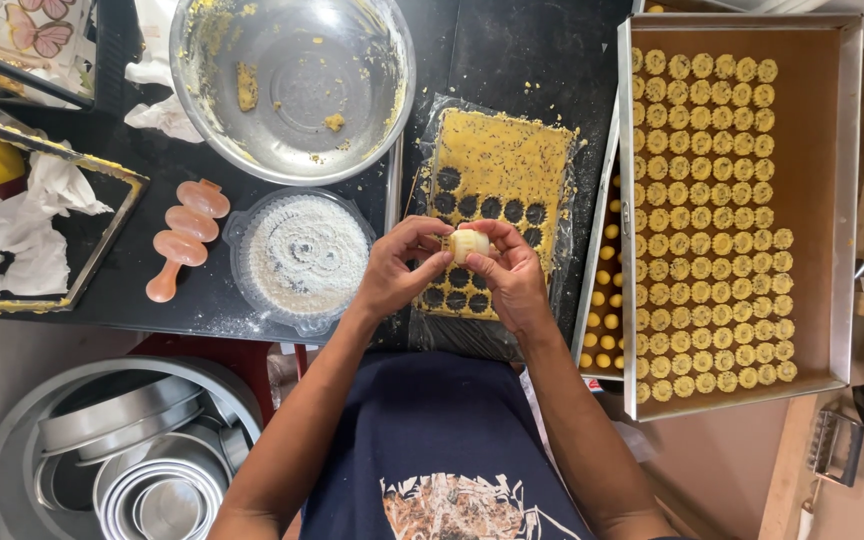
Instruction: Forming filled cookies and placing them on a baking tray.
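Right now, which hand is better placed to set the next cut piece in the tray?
Probably the right hand: it is on the side of the cookie tray, while the left hand is toward the flour dish. Both pinch the small pale cutter.

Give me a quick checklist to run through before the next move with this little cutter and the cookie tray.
1. Small pale cutter gripped by both hands: ok, left hand and right hand pinch it together above the dough.
2. Cutter emptied of dough: cannot tell, fingers hide its opening.
3. Uncut dough left on the yellow dough sheet: ok, its far part is whole; round holes fill the near rows.
4. Room on the baking tray: ok, a bare strip lies beside the cookie rows.
5. Flour dish in reach: ok, it sits just left of the hands.
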